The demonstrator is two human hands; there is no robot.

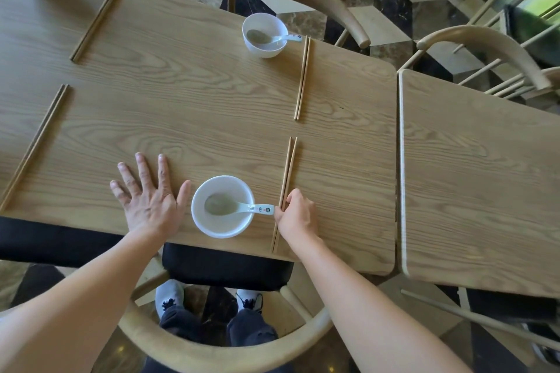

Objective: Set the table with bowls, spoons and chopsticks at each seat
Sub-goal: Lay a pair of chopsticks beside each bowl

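The left hand (150,201) is laid flat on the wooden table (197,94), its 5 fingers spread wide, nothing gripped, just beside the near bowl (222,206). The near chopsticks (286,179), lying right of that bowl, are pinched by the curled fingers of the right hand (298,215). A spoon (239,207) is rested inside the bowl.

Under the flat left hand (150,206) the table (181,100) was pale wood — matt, with bold grain. Between the hands sat a glossy white ceramic-looking bowl (222,230) and spoon (239,207); the right hand (298,215) touched smooth wooden chopsticks (286,179).
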